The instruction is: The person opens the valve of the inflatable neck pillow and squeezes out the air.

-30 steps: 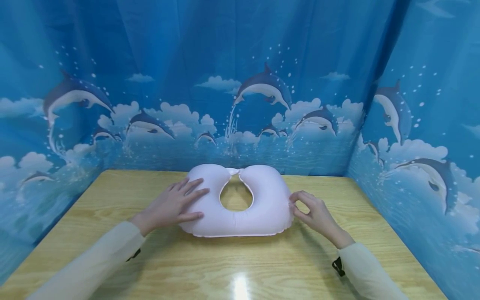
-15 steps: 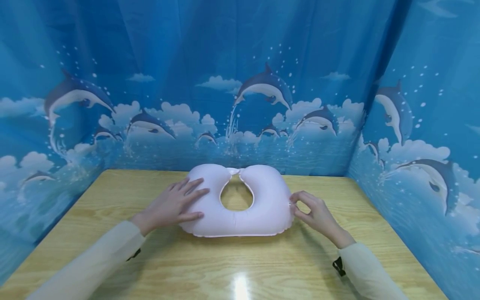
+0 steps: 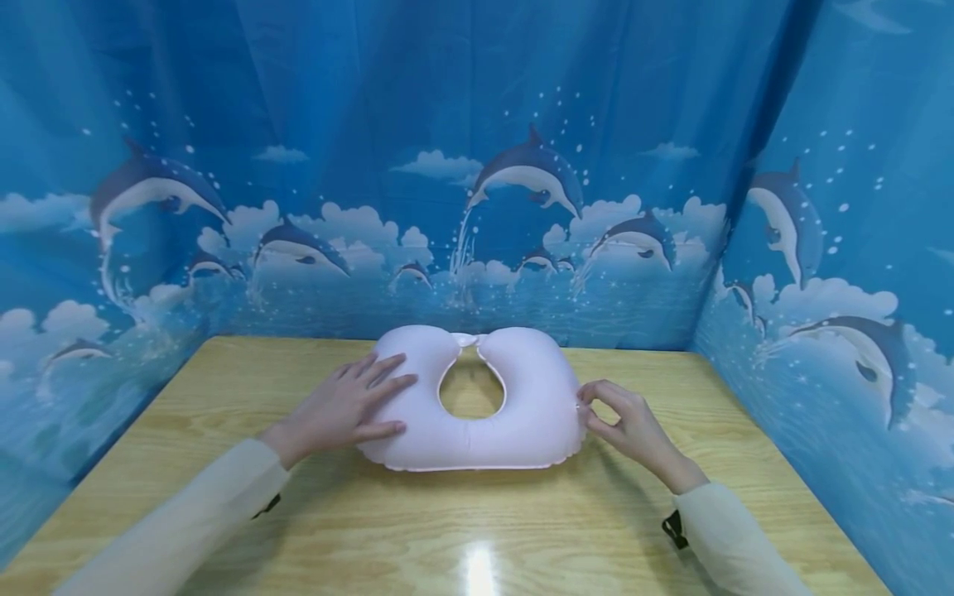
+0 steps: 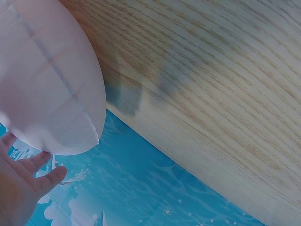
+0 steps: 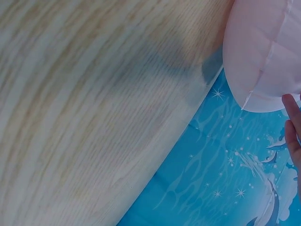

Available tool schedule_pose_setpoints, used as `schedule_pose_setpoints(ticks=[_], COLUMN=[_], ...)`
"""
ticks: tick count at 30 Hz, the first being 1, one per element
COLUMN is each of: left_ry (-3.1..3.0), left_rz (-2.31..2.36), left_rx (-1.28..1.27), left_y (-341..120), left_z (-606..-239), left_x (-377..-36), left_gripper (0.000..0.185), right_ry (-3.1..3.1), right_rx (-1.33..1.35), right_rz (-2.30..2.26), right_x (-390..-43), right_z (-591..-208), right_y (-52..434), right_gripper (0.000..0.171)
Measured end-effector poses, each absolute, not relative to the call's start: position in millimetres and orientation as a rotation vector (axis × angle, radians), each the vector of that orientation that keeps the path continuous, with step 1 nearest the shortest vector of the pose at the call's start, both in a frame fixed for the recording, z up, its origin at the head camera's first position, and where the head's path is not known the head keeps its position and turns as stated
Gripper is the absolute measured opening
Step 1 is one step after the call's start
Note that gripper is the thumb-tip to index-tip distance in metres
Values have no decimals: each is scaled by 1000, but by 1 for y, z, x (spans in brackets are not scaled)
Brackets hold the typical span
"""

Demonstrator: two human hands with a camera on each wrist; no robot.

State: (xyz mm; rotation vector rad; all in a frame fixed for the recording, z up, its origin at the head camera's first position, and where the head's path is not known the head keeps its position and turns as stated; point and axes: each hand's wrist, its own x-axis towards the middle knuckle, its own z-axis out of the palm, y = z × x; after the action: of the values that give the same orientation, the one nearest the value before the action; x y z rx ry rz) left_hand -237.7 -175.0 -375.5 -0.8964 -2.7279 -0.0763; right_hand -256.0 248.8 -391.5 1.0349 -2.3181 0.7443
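Note:
A pale pink inflatable neck pillow (image 3: 477, 443) lies on the wooden table, puffed up, its gap facing the far side. My left hand (image 3: 339, 414) rests on the pillow's left lobe with the fingers spread. In the left wrist view that hand (image 4: 23, 183) shows at the lower left, its fingers at the seamed side of the pillow (image 4: 51, 89). At the pillow's right edge, the thumb and forefinger of my right hand (image 3: 626, 422) pinch a small bit of the side. Only a few fingers (image 5: 292, 136) show in the right wrist view, right at the pillow (image 5: 258, 56).
The wooden table (image 3: 417, 530) reaches back to a blue curtain (image 3: 358, 165) printed with dolphins and clouds. Another dolphin-printed curtain (image 3: 857, 273) runs along the right side. A bright light reflection lies on the table near the front.

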Motion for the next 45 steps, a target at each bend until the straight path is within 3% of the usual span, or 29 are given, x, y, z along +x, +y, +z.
schedule_pose_setpoints(ticks=[26, 45], left_ry=[-2726, -2736], left_rz=[-61, -77], left_rx=[-887, -898], left_y=[-174, -173], left_z=[-374, -374], left_x=[-237, -235], left_gripper=[68, 69], right_ry=[-2345, -2302], right_rx=[1013, 988], right_rz=[783, 800], right_x=[-256, -255], right_z=[-393, -398], right_y=[252, 250], right_gripper=[4, 16])
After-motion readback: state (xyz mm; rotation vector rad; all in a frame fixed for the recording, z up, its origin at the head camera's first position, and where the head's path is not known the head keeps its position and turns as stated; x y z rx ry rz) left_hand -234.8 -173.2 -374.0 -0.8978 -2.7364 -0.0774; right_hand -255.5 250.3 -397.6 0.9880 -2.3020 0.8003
